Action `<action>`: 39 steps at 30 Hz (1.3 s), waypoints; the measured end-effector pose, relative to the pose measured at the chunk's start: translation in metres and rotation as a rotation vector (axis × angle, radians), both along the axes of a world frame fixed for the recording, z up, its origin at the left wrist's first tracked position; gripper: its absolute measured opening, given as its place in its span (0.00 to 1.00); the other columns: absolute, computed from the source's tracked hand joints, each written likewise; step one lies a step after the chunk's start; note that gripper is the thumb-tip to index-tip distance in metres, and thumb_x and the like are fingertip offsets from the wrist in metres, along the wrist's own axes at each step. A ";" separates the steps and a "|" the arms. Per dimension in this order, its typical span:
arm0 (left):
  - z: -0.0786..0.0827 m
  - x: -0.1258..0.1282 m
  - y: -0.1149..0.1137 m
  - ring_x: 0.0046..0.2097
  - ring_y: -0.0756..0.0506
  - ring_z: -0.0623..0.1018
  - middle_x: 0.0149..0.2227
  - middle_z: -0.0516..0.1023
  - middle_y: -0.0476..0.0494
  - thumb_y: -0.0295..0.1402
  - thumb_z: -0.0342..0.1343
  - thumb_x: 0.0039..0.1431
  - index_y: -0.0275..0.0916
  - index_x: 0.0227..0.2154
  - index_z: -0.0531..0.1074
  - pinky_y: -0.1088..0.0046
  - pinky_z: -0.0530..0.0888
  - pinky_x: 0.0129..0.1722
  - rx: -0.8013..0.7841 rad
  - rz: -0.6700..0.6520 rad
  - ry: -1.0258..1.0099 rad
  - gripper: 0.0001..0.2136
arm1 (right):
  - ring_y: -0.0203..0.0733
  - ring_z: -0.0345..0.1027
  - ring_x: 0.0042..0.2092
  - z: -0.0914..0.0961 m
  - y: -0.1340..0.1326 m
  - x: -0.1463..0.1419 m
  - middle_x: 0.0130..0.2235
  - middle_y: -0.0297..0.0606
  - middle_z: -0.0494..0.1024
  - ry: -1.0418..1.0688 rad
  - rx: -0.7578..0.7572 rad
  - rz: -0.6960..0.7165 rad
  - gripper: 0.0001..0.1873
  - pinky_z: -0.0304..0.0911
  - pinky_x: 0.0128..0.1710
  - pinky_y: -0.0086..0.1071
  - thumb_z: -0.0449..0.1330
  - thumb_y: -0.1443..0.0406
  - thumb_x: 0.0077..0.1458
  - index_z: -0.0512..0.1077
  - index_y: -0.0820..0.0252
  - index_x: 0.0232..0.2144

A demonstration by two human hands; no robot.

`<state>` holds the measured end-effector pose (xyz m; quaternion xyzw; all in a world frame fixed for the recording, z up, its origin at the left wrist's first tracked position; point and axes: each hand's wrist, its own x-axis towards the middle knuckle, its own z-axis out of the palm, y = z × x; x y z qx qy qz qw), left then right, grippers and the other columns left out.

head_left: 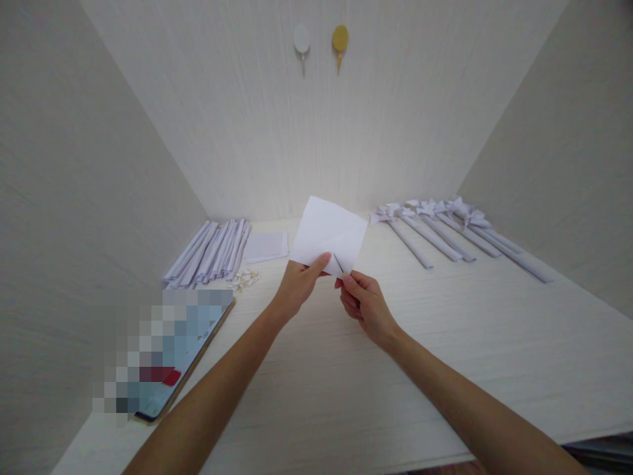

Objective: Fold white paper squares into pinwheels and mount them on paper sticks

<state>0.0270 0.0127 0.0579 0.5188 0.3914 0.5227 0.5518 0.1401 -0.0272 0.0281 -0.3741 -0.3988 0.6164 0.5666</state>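
A white sheet of paper [329, 232] is held up above the pale wooden desk [316, 369]. My left hand [299, 284] pinches its lower edge, thumb on top. My right hand [363, 302] grips the lower right corner, where a small fold line shows. Both hands are closed on the paper, close together near the middle of the desk.
Several rolled paper sticks [210, 253] lie at the left, with a flat paper stack [267, 246] and small pale bits [246, 278] beside them. Several finished paper flowers on stems [445, 231] lie at the right. A phone [171, 359] rests front left. Two hooks [320, 39] hang on the back wall.
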 end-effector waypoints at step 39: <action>-0.004 0.001 0.000 0.36 0.47 0.74 0.34 0.76 0.43 0.35 0.56 0.44 0.33 0.34 0.73 0.69 0.72 0.38 0.008 0.001 0.024 0.13 | 0.22 0.38 0.12 0.001 -0.001 -0.002 0.12 0.21 0.52 0.031 -0.016 -0.039 0.15 0.31 0.11 0.23 0.57 0.56 0.44 0.63 0.62 0.21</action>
